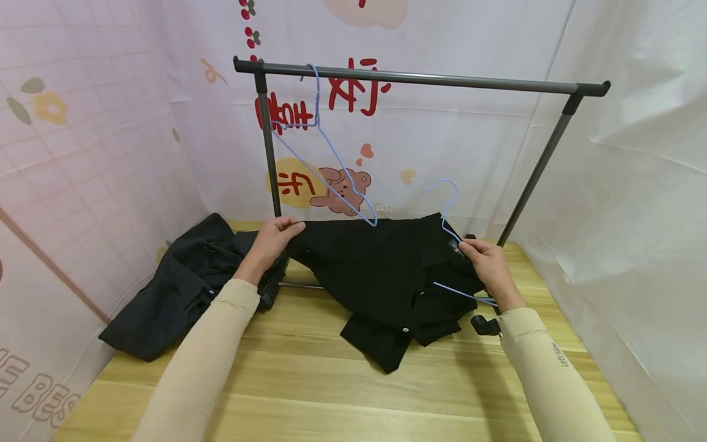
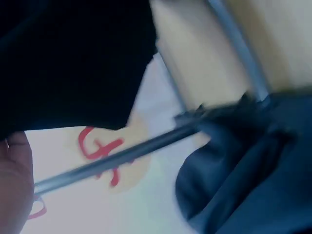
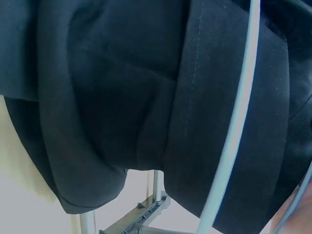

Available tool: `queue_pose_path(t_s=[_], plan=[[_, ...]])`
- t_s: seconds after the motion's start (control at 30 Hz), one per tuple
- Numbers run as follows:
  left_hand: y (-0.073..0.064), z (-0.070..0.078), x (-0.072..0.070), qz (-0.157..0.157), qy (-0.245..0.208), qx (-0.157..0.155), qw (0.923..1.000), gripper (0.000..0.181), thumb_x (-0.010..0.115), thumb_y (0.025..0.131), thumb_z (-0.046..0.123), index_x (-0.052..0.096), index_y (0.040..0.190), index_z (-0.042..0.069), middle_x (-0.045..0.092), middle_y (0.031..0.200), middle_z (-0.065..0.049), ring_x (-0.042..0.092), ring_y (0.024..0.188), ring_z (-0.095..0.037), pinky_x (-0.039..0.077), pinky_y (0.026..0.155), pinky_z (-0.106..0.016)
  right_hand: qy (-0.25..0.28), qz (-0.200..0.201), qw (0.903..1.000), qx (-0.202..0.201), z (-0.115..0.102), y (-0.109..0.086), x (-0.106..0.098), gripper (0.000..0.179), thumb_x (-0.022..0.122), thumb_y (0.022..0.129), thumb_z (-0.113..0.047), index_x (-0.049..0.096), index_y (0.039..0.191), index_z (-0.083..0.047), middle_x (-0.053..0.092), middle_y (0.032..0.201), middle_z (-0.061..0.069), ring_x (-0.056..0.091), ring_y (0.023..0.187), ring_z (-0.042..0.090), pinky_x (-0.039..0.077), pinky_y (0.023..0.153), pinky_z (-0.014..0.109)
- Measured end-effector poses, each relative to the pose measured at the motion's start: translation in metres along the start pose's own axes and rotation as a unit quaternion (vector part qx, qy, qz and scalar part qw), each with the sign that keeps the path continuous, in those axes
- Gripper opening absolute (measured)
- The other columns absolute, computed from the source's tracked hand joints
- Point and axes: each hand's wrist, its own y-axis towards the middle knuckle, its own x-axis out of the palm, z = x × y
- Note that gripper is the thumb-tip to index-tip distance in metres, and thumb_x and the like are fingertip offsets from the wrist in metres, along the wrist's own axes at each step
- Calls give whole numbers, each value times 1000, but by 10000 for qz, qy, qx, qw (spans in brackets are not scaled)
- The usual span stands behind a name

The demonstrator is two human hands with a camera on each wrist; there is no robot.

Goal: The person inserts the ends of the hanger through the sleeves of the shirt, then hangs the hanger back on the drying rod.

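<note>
A black buttoned shirt (image 1: 364, 264) hangs sideways between my two hands above the table. At its left end, my left hand (image 1: 275, 239) pinches the upper edge between thumb and fingers. My right hand (image 1: 490, 265) grips the collar end together with a blue wire hanger (image 1: 454, 291). That hanger's hook rises above the collar, and its lower bar crosses in front of the shirt. Part of the hanger is hidden by the cloth. Close up in the right wrist view, the hanger wire (image 3: 234, 131) runs across the dark fabric (image 3: 117, 97).
Behind the shirt stands a grey metal rack (image 1: 420, 78), with another blue hanger (image 1: 318, 92) hooked on its top bar near the left post. A heap of dark clothing (image 1: 182, 294) lies at the left of the wooden table (image 1: 309, 380). Printed white cloth (image 1: 475, 141) surrounds the table.
</note>
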Motion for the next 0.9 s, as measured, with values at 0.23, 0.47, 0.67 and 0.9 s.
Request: queue_pose_path(t_s=[0.23, 0.47, 0.67, 0.9], plan=[[-6, -8, -19, -495, 1538, -343, 9863, 33, 65, 97, 38, 70, 97, 6, 60, 90, -8, 49, 84, -26, 39, 75, -39, 85, 29, 10000, -13, 1, 2, 2, 39, 64, 99, -24, 67, 120, 9, 69, 103, -2, 53, 88, -2, 44, 74, 12], [-18, -41, -26, -1078, 1786, -834, 9744, 29, 69, 94, 39, 68, 94, 10, 60, 97, -6, 52, 89, -25, 43, 81, -38, -210, 100, 9997, 0, 2, 1, 1, 40, 62, 100, -26, 67, 119, 9, 64, 119, 23, 52, 92, -1, 42, 80, 14], [-25, -39, -41, -671, 1496, -615, 9845, 34, 62, 99, 36, 68, 94, 3, 57, 93, -8, 48, 86, -25, 39, 77, -39, -428, 207, 9988, 69, 6, 0, 0, 37, 62, 100, -24, 68, 118, 8, 64, 120, 25, 52, 96, 2, 40, 84, 18], [-25, -4, -61, -141, 780, -426, 9959, 40, 66, 96, 39, 70, 101, -1, 62, 101, -6, 51, 104, -28, 37, 97, -47, -305, 254, 9982, 454, 7, -1, -2, 40, 61, 101, -27, 67, 120, 8, 66, 118, 16, 51, 96, 5, 41, 84, 19]])
